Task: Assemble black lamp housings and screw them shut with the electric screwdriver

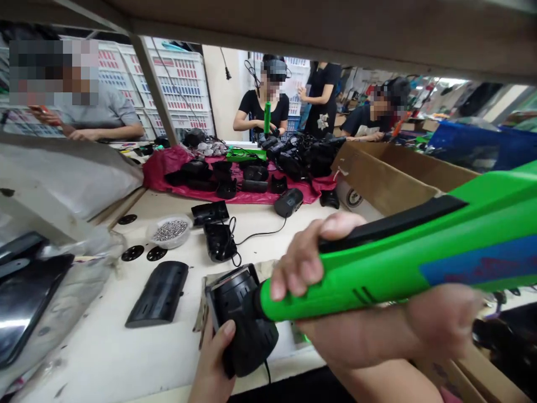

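Note:
My right hand (pixel 364 336) is wrapped round a bright green electric screwdriver (pixel 377 271) with a black strip along its top. Its tip meets a black plastic housing (pixel 249 338) low in the middle of the view; the exact contact spot is hidden. My left hand (pixel 216 358) grips that housing from the left, thumb across its side, and a thin cord hangs below it. Just left on the white table (pixel 96 347) lies a curved black cover (pixel 158 294). Beyond the housing sits another black part (pixel 220 242) with its cord looped beside it.
A clear bowl of small metal screws (pixel 170 230) stands at left near several black discs (pixel 133 253). Black parts cover a red cloth (pixel 251 193) farther back. A cardboard box (pixel 373 173) is at right, a shelf (pixel 293 28) overhead. Co-workers sit and stand beyond.

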A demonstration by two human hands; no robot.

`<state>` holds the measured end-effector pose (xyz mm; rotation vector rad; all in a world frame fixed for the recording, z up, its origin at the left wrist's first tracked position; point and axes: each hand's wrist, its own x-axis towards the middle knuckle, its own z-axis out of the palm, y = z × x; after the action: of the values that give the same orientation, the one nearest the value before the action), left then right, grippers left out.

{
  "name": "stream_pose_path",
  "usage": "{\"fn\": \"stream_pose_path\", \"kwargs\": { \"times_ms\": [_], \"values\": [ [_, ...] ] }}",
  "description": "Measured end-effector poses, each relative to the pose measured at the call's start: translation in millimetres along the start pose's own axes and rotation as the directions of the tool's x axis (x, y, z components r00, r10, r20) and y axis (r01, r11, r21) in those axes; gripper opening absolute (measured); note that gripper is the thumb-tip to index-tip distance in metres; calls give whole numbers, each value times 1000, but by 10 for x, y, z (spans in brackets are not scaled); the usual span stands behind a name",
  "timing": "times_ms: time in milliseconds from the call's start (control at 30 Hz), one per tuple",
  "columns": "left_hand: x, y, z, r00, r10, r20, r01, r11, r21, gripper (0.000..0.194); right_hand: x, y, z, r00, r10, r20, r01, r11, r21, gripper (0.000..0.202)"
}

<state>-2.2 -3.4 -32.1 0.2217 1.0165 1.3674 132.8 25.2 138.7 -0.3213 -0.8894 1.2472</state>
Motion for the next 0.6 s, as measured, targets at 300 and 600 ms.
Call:
{"fn": "stream_pose_path", "kwargs": {
  "times_ms": [300,600],
  "values": [
    [22,-14,-1,998,67,-21,-64,992,104,51,-69,375,-95,989,71,132,-70,997,-9,47],
    [-33,22,108,995,33,-95,-27,998,59,44,-19,503,-73,995,-1,104,-6,998,66,46]
  ]
}}
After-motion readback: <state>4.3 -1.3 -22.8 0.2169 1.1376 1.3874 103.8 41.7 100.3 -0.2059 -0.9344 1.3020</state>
